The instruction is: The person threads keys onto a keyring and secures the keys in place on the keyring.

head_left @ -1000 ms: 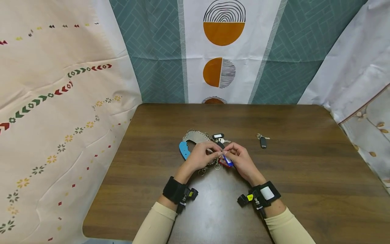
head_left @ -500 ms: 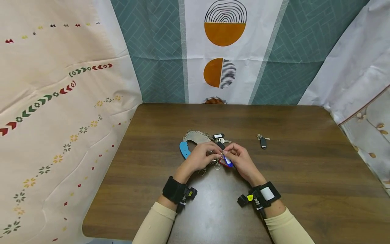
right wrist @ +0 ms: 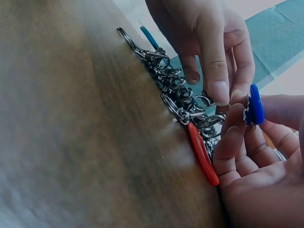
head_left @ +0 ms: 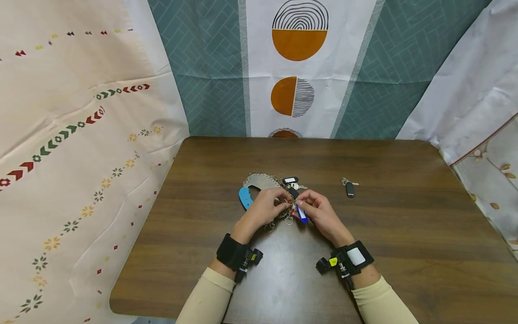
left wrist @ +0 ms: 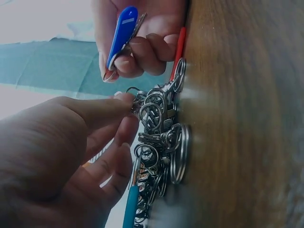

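My left hand [head_left: 269, 207] pinches a small metal part on a chain [left wrist: 154, 111] with thumb and fingertips; which part is hidden by the fingers. Close by on the right, my right hand [head_left: 319, 211] pinches a metal ring that carries a blue key tag [left wrist: 122, 35] and a key [left wrist: 138, 23]. The tag hangs down beside the right thumb in the head view. Clasps and split rings cluster along the chain. A red key tag [right wrist: 203, 154] hangs from it on the table, under the right hand.
A grey plate [head_left: 262, 181] with a light-blue curved piece [head_left: 244, 198] lies by the left hand, edged by chain. Behind the hands are a black key tag [head_left: 290, 180] and a silver key [head_left: 298, 186]. Another black key tag [head_left: 350, 189] with a key lies apart, right.
My left fingertips have drawn slightly left, away from the right ones. The blue key tag has tilted to hang a little steeper. Both wrists stay nearly in place.
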Motion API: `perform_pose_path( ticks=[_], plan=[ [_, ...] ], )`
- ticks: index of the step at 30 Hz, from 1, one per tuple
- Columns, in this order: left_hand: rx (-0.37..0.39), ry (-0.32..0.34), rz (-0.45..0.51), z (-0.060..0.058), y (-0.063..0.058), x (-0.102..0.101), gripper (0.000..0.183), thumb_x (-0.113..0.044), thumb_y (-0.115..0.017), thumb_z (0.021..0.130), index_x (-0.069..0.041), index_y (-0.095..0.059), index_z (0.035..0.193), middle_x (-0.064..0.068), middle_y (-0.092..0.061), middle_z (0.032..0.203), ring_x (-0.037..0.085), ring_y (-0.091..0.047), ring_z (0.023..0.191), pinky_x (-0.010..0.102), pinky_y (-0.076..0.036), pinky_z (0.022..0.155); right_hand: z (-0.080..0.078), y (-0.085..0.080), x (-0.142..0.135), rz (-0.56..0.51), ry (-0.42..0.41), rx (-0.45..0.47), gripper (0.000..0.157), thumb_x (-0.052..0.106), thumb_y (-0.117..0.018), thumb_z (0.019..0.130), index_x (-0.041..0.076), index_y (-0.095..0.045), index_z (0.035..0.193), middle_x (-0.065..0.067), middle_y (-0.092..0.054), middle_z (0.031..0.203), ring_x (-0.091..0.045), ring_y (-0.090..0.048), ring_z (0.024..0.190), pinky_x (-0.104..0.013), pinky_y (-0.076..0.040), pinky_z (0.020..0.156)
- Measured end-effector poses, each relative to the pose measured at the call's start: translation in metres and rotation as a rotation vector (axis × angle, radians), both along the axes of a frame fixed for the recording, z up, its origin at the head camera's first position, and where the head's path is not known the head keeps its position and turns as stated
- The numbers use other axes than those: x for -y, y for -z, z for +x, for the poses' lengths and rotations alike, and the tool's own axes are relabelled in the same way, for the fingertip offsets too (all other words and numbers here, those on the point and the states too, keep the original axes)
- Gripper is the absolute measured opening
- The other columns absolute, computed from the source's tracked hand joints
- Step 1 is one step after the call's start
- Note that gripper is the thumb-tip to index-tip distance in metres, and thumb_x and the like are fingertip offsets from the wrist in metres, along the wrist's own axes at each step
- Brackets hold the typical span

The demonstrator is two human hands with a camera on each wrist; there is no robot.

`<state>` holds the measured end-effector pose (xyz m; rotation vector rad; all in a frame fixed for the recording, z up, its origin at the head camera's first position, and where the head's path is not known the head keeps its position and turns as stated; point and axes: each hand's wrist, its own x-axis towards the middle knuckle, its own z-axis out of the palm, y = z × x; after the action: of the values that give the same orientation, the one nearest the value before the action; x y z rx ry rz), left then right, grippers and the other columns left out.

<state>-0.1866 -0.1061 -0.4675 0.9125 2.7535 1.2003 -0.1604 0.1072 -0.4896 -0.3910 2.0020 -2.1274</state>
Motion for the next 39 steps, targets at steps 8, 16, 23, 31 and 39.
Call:
perform_pose_path(
  ticks=[8, 16, 23, 31, 39],
  plan=[
    [-0.001, -0.012, 0.032, 0.000, 0.002, -0.001, 0.013, -0.014, -0.073, 0.096, -0.012, -0.072, 0.109, 0.001, -0.072, 0.099, 0.009, -0.065, 0.084, 0.028, -0.058, 0.077, 0.000, 0.001, 0.000, -0.013, -0.005, -0.010, 0.026, 0.008, -0.060, 0.104, -0.014, -0.053, 0.114, -0.001, -0.064, 0.089, -0.010, -0.053, 0.075, -0.019, -0.044, 0.062],
    [-0.112, -0.011, -0.104, 0.002, -0.003, 0.002, 0.024, -0.008, -0.062, 0.100, -0.013, -0.074, 0.120, 0.002, -0.074, 0.116, 0.013, -0.066, 0.099, 0.034, -0.057, 0.085, -0.001, 0.002, 0.002, 0.002, 0.000, -0.001, 0.027, 0.009, -0.060, 0.104, -0.014, -0.053, 0.115, -0.001, -0.063, 0.090, -0.011, -0.052, 0.076, -0.018, -0.044, 0.063],
    [-0.284, -0.105, -0.259, 0.003, -0.008, 0.005, 0.007, -0.022, -0.073, 0.097, -0.019, -0.077, 0.102, -0.004, -0.075, 0.097, 0.014, -0.067, 0.090, 0.034, -0.057, 0.080, 0.000, 0.001, 0.002, -0.009, 0.020, -0.018, 0.025, 0.010, -0.062, 0.103, -0.013, -0.055, 0.112, 0.001, -0.057, 0.081, -0.011, -0.050, 0.071, -0.019, -0.042, 0.060],
    [-0.031, -0.097, -0.070, 0.001, -0.007, 0.003, 0.009, -0.020, -0.068, 0.098, -0.013, -0.069, 0.093, 0.000, -0.069, 0.091, 0.009, -0.064, 0.077, 0.026, -0.056, 0.067, -0.002, 0.001, 0.001, 0.020, -0.019, -0.042, 0.022, 0.008, -0.062, 0.103, -0.011, -0.056, 0.111, -0.008, -0.065, 0.091, -0.011, -0.055, 0.076, -0.017, -0.047, 0.062],
    [0.298, -0.032, 0.235, 0.001, -0.007, 0.003, 0.014, -0.025, -0.070, 0.098, -0.013, -0.074, 0.093, 0.004, -0.075, 0.102, 0.017, -0.070, 0.079, 0.028, -0.057, 0.070, -0.001, -0.001, 0.003, 0.050, -0.013, -0.087, 0.018, 0.006, -0.063, 0.101, -0.011, -0.060, 0.106, -0.019, -0.069, 0.095, -0.012, -0.060, 0.078, -0.019, -0.049, 0.064]
  ],
)
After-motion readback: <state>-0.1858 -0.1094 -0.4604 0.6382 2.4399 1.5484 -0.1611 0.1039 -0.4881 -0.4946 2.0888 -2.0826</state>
